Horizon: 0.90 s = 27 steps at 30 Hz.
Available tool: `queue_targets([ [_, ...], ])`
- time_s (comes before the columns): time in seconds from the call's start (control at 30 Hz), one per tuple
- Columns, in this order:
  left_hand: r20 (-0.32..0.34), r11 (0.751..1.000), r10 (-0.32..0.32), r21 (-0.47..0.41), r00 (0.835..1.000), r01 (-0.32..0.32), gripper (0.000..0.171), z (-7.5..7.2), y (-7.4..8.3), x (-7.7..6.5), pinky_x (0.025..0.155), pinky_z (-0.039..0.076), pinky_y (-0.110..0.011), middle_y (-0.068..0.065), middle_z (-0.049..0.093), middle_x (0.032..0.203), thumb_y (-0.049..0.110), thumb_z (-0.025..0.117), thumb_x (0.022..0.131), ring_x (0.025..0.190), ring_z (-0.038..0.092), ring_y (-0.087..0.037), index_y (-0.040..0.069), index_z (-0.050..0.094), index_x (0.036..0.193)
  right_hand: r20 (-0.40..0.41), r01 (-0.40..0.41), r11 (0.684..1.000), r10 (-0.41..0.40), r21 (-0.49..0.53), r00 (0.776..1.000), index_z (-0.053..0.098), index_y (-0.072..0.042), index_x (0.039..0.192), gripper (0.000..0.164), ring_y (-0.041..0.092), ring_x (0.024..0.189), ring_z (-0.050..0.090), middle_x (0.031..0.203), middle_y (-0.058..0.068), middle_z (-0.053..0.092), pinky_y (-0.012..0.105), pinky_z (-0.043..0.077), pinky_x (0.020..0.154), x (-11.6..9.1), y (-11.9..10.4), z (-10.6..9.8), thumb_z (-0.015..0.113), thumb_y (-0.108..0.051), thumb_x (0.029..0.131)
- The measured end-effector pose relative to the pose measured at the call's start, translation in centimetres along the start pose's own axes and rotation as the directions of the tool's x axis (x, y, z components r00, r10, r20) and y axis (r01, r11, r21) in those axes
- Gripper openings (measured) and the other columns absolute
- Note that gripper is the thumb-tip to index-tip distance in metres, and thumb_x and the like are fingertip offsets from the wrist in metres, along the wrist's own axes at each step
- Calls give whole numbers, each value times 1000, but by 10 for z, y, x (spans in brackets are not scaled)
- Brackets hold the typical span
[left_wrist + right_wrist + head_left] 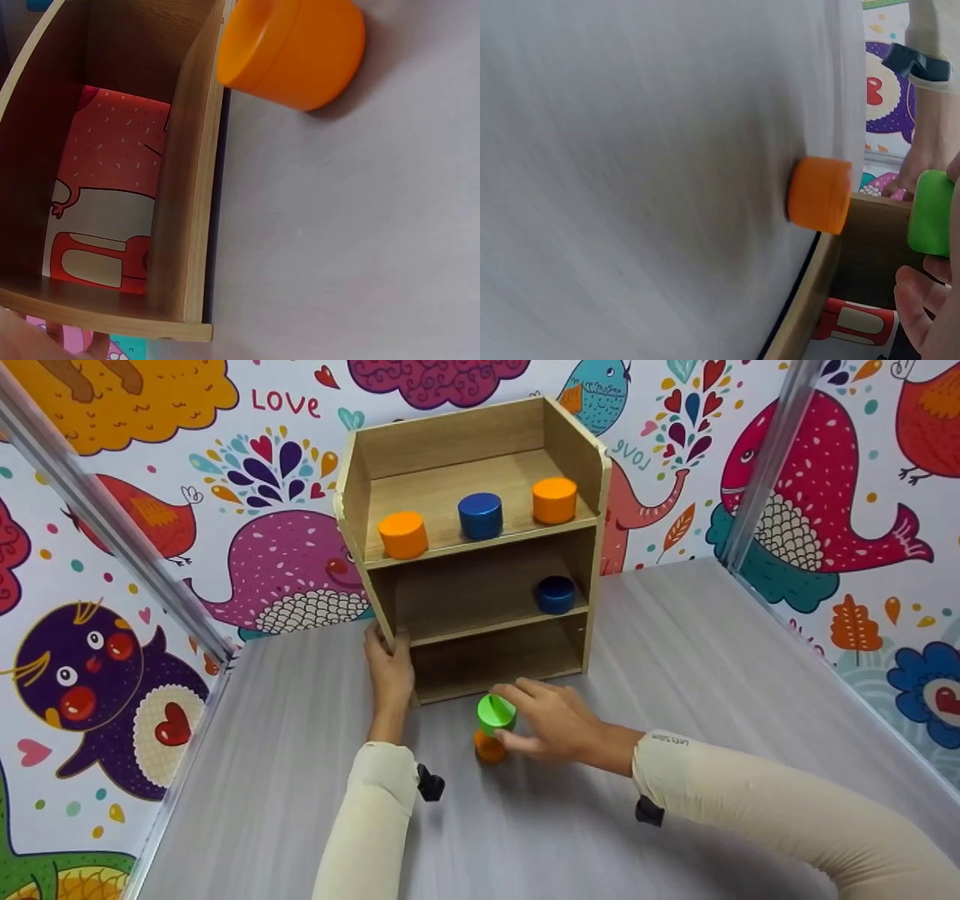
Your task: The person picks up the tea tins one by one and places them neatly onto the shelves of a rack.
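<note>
My right hand pinches a green cylinder between thumb and fingers. It holds the cylinder above an orange cylinder that stands on the table in front of the shelf. In the right wrist view a gap shows between the green cylinder and the orange cylinder. The left wrist view shows a hollow in the top of the orange cylinder. At the lower left side of the small wooden shelf, my left hand grips the side panel, fingers partly hidden behind it.
On the top level stand an orange cylinder, a blue cylinder and another orange cylinder. A dark blue cylinder sits at the right of the middle level. Patterned walls enclose the grey table.
</note>
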<state>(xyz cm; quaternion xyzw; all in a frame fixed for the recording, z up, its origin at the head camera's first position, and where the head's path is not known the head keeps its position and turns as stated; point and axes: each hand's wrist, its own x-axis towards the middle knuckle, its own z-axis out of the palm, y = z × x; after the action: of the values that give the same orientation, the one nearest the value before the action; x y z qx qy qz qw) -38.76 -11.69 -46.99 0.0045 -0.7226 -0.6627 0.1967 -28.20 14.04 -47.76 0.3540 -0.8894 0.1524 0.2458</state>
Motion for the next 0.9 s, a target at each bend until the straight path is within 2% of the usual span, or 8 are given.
queue_targets([
  [0.17, -6, 999, -9, 45, 1000, 9, 49, -1, -6, 0, 101, 39, -42, -14, 43, 132, 33, 50, 107, 115, 47, -23, 13, 36, 150, -44, -1, 1000, 2, 14, 999, 60, -19, 132, 52, 13, 72, 60, 99, 0, 65, 29, 50, 56, 9, 3, -2, 71, -47, 89],
  [0.5, -10, 1000, -1, 28, 1000, 1, 48, -1, -5, 0, 100, 38, -41, -15, 44, 131, 28, 51, 107, 114, 47, -24, 11, 37, 149, -34, -90, 995, 92, 43, 995, 60, -19, 133, 52, 12, 72, 60, 103, 0, 67, 23, 47, 55, 29, 10, -12, 71, -47, 90],
  [0.67, -9, 1000, -3, 29, 1000, 3, 49, -1, -4, 1, 104, 37, -43, -16, 44, 133, 28, 51, 107, 118, 46, -25, 10, 36, 150, -50, -139, 989, 141, 46, 989, 60, -19, 133, 52, 13, 73, 61, 106, 0, 68, 26, 52, 59, 42, 15, -18, 70, -48, 91],
  [0.9, -2, 999, -11, 30, 1000, 11, 49, -1, -5, 2, 98, 38, -40, -14, 44, 129, 30, 51, 107, 112, 46, -23, 12, 36, 150, -52, -192, 980, 195, 44, 980, 58, -22, 134, 53, 16, 78, 64, 111, 1, 69, 29, 54, 63, 56, 21, -25, 67, -52, 91],
])
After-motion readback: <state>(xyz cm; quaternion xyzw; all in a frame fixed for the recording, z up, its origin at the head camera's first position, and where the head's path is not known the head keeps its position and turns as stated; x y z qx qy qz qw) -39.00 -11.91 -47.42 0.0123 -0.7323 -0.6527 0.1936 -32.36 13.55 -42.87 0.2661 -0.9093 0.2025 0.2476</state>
